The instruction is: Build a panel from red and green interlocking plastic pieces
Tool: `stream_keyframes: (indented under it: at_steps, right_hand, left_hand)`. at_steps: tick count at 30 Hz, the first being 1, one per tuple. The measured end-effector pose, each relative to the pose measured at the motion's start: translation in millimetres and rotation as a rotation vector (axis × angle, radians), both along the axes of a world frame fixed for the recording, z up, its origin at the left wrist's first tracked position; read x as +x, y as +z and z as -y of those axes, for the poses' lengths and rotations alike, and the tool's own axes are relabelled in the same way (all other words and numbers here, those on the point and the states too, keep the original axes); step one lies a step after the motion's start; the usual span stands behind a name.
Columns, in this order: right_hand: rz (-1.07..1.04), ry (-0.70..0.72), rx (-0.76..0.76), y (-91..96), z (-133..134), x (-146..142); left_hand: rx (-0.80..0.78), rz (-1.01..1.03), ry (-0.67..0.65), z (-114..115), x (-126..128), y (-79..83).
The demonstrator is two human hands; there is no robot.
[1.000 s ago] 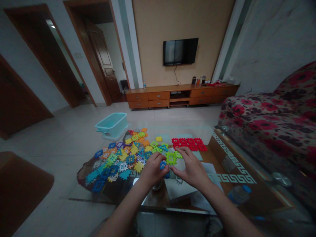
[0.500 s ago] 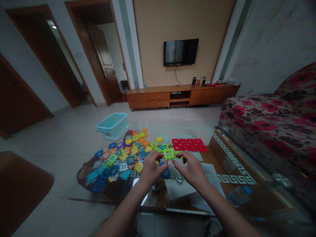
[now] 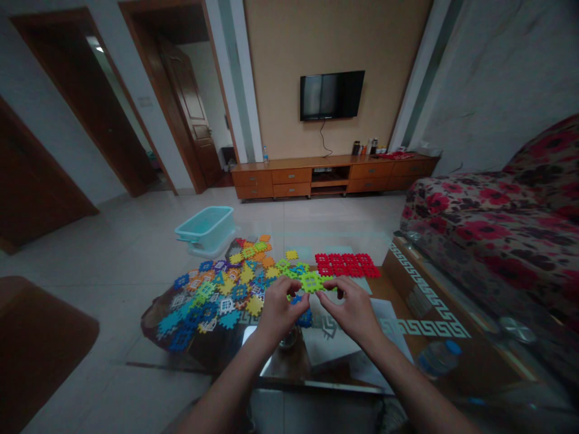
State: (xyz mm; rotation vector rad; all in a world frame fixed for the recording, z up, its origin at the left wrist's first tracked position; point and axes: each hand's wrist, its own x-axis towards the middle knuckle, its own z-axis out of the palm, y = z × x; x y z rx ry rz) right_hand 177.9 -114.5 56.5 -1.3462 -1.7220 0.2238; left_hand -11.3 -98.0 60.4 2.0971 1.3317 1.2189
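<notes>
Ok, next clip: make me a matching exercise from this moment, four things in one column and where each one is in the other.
Things:
1. Lime-green interlocking tiles
2. Joined red tiles
3. Turquoise plastic tub
4. Blue-capped plastic bottle

Places:
A. On the floor beyond the glass table
B. Low in view, right of the right hand
C. Pinched between the left hand and the right hand
D. Flat on the table, beyond the hands

Pairs: 1-C, 2-D, 3-A, 4-B
</notes>
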Motion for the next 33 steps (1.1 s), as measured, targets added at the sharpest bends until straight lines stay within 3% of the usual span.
stream_keyframes:
  at_steps: [33]
  right_hand:
    - [0.002,-0.081,0.081,0.9,-1.9,3.9]
  left_hand:
    - [0.022,-0.002,0.018,-0.5,3.7,-2.4]
